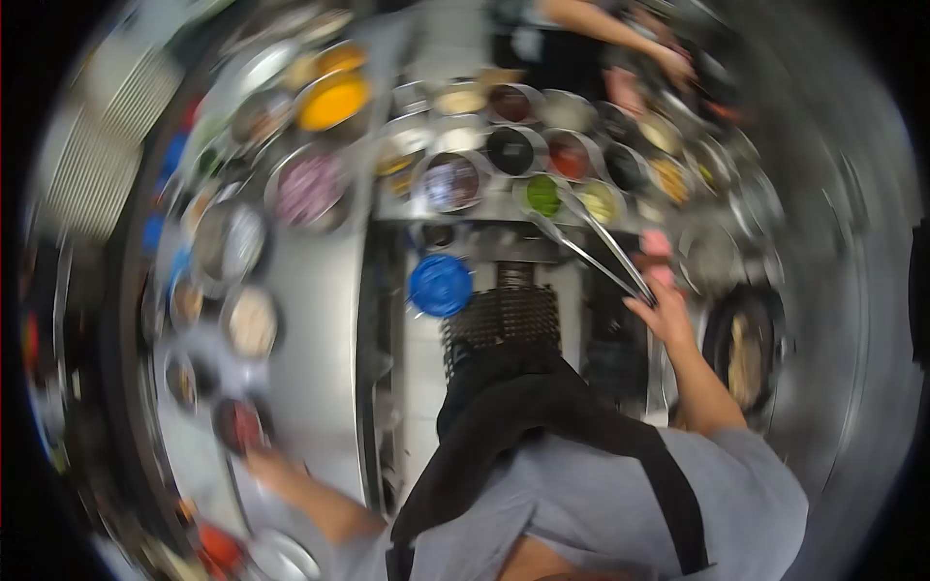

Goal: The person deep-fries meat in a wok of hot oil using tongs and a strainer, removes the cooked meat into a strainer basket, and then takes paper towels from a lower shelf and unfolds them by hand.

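Observation:
Metal tongs [603, 254] are held in my right hand [663, 308], their two arms spread and their tips beside a bowl of green food [542, 196] and a bowl of pale yellow food [599, 201]. On the left, my left hand [268, 465] reaches over the steel counter to the near edge of a small dark bowl of red food [238, 424]. Blur smears its fingers, so its grip on the bowl cannot be made out. Above that bowl stands another of whitish food [252, 321].
Bowls of purple food [308, 186] and bright orange food [333, 101] stand on the left counter [315, 320]. A blue round lid or container [440, 286] is low between the counters. Another person's arm [610, 27] reaches in at top right. A dark pan [744, 349] is at right.

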The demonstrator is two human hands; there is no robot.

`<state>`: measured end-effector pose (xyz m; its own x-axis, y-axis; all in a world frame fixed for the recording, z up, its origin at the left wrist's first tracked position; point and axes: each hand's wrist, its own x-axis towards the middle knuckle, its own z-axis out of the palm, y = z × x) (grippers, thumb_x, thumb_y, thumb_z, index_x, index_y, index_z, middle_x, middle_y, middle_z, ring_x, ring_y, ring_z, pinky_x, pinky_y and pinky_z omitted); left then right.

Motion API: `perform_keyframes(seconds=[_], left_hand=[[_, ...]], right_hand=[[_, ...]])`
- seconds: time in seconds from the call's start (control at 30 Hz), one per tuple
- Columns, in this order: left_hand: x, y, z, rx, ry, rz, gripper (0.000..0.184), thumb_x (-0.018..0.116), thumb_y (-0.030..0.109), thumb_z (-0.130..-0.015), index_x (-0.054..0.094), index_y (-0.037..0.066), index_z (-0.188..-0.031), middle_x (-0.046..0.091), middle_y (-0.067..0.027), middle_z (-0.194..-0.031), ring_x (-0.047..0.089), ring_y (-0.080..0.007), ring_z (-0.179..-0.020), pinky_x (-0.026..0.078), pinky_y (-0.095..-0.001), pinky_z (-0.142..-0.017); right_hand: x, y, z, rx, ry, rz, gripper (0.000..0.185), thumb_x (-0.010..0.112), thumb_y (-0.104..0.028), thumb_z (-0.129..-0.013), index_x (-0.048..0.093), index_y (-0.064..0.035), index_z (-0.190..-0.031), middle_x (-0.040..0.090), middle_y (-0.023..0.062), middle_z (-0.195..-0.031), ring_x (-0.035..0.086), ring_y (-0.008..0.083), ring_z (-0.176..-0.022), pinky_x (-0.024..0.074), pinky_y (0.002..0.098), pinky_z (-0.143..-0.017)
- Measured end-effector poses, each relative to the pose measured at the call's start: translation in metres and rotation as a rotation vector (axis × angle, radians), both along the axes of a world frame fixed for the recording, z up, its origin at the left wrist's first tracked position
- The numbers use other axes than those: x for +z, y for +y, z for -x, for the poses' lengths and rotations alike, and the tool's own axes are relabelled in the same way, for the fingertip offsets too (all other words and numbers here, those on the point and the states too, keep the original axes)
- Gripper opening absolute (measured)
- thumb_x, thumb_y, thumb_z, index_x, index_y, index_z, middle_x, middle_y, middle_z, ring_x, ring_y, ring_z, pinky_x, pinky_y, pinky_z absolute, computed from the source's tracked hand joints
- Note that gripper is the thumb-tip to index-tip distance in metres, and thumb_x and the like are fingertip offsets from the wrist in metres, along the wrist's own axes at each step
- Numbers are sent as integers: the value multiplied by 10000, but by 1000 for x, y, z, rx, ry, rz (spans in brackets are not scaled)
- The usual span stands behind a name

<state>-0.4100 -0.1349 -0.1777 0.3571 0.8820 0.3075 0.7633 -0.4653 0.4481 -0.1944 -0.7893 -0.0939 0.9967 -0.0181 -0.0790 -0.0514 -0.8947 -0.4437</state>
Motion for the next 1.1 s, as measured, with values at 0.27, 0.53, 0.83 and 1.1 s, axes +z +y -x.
perform_keyframes(seconds=[0.27, 0.53, 0.83, 1.1], left_hand=[[-80, -86, -17, -17, -572, 809, 91, 532, 85, -757, 512, 78, -846, 494, -56, -799, 381, -145, -621, 295, -285, -532], [-15, -268, -166, -330, -489, 1144, 114, 527, 9, -646, 492, 60, -742, 515, -24, -648, 373, -73, -393, 266, -207, -346], [-10, -407, -290, -720, -214, 1324, 93, 543, -14, -697, 515, 58, -750, 545, -25, -611, 402, -86, -366, 305, -207, -321], [16, -564, -404, -1004, -108, 1317, 120, 624, 22, -709, 510, 57, -695, 499, -14, -582, 378, -82, -382, 298, -235, -339]], right_hand=[[21, -215, -25, -583, -240, 306, 590, 705, -393, -796, 599, 65, -1151, 652, 280, -1004, 641, 385, -977, 488, 410, -855], [73, -361, -71, -703, -144, 418, 536, 715, -368, -779, 619, -8, -1165, 642, 255, -1049, 606, 390, -1017, 474, 447, -887], [36, -446, -183, -259, 200, 633, 255, 685, -235, -790, 690, -37, -949, 669, 185, -925, 636, 358, -954, 511, 438, -830], [-40, -437, -279, -271, 292, 529, 257, 524, -104, -844, 706, -56, -1019, 670, 135, -1099, 640, 290, -1037, 528, 411, -847]])
